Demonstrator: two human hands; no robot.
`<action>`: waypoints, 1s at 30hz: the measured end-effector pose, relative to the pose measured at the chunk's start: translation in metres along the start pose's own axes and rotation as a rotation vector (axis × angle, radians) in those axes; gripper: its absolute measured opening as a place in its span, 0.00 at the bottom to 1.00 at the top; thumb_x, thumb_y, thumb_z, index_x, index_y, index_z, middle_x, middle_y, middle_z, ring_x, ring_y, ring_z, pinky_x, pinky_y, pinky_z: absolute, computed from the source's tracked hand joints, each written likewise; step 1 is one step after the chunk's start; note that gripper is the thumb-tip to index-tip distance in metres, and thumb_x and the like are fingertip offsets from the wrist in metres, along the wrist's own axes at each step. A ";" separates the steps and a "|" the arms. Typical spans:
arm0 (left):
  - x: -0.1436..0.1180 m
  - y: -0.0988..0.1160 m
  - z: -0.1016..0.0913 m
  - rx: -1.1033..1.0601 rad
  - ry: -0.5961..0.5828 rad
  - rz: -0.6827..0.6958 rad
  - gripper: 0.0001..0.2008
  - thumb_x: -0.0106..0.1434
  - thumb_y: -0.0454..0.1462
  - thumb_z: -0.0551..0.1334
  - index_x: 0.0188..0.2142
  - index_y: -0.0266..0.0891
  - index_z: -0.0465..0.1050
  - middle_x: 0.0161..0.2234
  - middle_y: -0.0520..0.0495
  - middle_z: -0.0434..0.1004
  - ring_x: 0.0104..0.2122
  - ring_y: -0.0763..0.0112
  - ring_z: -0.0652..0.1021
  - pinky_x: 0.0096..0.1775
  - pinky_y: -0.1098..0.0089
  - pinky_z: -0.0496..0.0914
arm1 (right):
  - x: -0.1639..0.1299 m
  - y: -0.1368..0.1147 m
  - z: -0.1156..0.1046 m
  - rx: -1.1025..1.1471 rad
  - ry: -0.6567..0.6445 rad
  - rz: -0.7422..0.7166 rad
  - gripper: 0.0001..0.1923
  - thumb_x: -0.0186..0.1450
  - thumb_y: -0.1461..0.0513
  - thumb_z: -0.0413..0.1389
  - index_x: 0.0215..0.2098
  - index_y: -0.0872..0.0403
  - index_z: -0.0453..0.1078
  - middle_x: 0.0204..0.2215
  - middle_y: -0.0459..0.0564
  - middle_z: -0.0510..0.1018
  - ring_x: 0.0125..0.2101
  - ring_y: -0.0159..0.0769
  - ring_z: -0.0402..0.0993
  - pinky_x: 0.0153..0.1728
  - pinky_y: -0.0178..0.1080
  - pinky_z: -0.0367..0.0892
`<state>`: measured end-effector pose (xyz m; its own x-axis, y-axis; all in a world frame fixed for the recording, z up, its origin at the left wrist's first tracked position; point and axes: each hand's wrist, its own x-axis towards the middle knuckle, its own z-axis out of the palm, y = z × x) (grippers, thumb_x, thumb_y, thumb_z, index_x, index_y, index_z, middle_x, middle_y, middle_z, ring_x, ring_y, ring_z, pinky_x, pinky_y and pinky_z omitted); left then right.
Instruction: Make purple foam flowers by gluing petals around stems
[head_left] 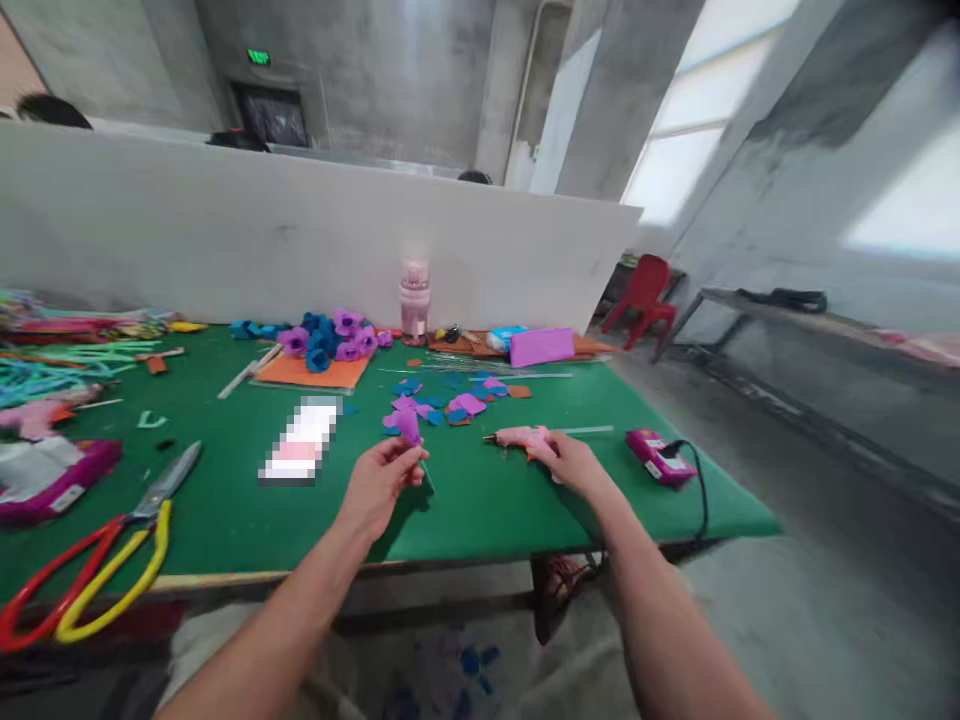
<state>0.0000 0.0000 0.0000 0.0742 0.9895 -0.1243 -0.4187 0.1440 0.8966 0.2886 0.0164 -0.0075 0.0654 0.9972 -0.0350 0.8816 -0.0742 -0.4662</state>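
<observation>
Pinching a small purple felt flower [410, 425] on a thin stem between thumb and fingertips, the left hand [379, 487] hovers just above the green counter [487, 500], closed lightly around the piece, with the stem's lower end poking out toward the right. The right hand [571, 462] lies on the counter to the right, fingers curled over the handle end of a pink glue gun [521, 437] whose nozzle points left; how firmly it grips cannot be told. Just right of that hand sits a magenta power block [660, 456] with a black cord [701, 490] running off the counter's near edge. Beyond the flower, loose purple and blue felt cut-outs [450, 402] are scattered flat on the green surface. Farther back, a heap of finished blue and purple flowers [330, 338] rests on an orange sheet [319, 372], and a pink bottle [414, 300] stands upright near the white partition [300, 230]; what the bottle holds is too blurred to tell. To its right a purple pouch [541, 346] lies closed on brown sheets. At the left, large scissors with red and yellow handles [97, 560] lie near the front edge, a magenta packet [45, 480] sits beside them, and a spread of green stems [52, 370] covers the far left corner. A red chair [643, 295] stands on the floor past the counter's far right end.
</observation>
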 end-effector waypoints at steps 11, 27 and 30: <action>-0.002 0.001 0.006 -0.006 -0.028 -0.005 0.13 0.47 0.38 0.70 0.29 0.34 0.70 0.26 0.50 0.75 0.21 0.80 0.72 0.24 0.78 0.67 | -0.033 -0.097 0.032 0.705 0.289 -0.312 0.13 0.64 0.54 0.50 0.32 0.54 0.71 0.30 0.50 0.78 0.34 0.38 0.73 0.36 0.37 0.66; 0.001 -0.007 0.007 -0.057 -0.020 -0.057 0.14 0.45 0.36 0.72 0.28 0.33 0.71 0.23 0.53 0.73 0.21 0.79 0.73 0.25 0.78 0.69 | -0.043 -0.125 0.072 0.987 0.167 -0.371 0.15 0.64 0.63 0.48 0.45 0.50 0.72 0.44 0.50 0.75 0.46 0.38 0.70 0.49 0.41 0.63; 0.000 -0.008 0.009 -0.048 -0.031 -0.063 0.13 0.45 0.36 0.72 0.28 0.33 0.71 0.23 0.53 0.73 0.21 0.79 0.74 0.26 0.78 0.69 | -0.043 -0.125 0.073 1.030 0.135 -0.363 0.15 0.64 0.63 0.49 0.46 0.50 0.72 0.44 0.50 0.75 0.46 0.38 0.70 0.49 0.42 0.63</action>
<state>0.0111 -0.0016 -0.0032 0.1293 0.9777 -0.1658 -0.4552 0.2070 0.8660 0.1414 -0.0173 -0.0119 -0.0126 0.9469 0.3212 0.0504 0.3214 -0.9456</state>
